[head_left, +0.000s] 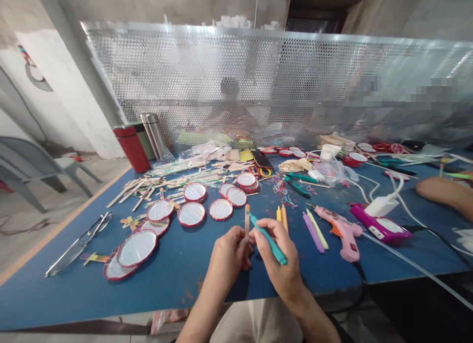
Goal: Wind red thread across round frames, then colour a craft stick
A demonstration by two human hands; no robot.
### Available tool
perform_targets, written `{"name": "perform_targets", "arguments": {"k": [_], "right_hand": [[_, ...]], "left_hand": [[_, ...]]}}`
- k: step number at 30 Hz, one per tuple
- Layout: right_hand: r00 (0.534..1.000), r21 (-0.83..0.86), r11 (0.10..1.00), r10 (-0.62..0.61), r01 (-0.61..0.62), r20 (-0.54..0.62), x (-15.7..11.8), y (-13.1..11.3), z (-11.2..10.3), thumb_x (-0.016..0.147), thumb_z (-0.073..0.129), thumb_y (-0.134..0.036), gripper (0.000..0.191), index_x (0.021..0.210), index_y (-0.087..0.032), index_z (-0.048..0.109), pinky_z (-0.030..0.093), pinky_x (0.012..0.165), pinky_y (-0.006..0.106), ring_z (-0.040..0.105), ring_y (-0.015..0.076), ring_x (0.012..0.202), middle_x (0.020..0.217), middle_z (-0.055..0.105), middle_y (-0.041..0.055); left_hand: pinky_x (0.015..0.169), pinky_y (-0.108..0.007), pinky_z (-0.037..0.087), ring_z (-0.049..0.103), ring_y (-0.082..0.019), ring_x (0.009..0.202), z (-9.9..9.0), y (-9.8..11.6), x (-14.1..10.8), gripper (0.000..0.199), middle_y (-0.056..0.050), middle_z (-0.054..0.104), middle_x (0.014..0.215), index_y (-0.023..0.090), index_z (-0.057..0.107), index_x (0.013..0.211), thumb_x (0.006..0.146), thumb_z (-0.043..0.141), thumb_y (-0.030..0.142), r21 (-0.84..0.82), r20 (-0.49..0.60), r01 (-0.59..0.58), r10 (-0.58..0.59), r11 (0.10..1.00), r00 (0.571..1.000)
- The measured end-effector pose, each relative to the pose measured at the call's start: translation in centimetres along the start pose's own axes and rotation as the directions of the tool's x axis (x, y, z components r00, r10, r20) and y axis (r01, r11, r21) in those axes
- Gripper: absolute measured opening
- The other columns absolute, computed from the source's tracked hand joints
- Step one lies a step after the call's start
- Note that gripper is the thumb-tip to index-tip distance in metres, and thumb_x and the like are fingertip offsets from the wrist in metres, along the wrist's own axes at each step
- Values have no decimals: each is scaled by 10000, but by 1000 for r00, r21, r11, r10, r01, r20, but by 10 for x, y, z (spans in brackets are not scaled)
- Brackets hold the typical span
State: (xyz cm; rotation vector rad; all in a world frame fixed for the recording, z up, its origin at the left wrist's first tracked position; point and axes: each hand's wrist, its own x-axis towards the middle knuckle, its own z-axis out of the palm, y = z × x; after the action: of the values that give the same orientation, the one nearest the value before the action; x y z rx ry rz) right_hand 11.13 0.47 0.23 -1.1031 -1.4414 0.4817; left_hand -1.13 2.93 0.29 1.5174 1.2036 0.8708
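Observation:
My left hand [231,249] is closed around the lower part of a wooden craft stick [247,216], held upright with an orange tip. In my right hand [280,249] is a teal marker [271,242], its tip pointing up and left at the stick. Just behind my right hand lie a yellow marker [279,213] and an orange marker [285,218], partly hidden by it. To the right, a purple marker [313,232] lies beside a pale yellow-green marker [318,228].
Several round red-rimmed mirrors [191,214] lie to the left, with eyeglasses [79,242] beyond. A pink glue gun [342,232] and purple power strip [379,223] lie right. Loose sticks [138,190], pliers [297,185] and flasks [132,148] stand farther back. Another person's arm [447,190] rests at far right.

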Motion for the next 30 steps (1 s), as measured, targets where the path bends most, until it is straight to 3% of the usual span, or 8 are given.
{"name": "perform_targets", "arguments": {"k": [30], "right_hand": [[1000, -17, 1000, 11, -12, -26, 0, -7, -1, 901, 519, -262, 108, 989, -203, 537, 534, 637, 247, 662, 151, 708, 801, 662, 21]], "left_hand": [[403, -195, 429, 564, -121, 398, 0, 1, -1, 150, 58, 536, 499, 226, 439, 690, 817, 431, 305, 16, -10, -4, 4, 1000, 1000]]}}
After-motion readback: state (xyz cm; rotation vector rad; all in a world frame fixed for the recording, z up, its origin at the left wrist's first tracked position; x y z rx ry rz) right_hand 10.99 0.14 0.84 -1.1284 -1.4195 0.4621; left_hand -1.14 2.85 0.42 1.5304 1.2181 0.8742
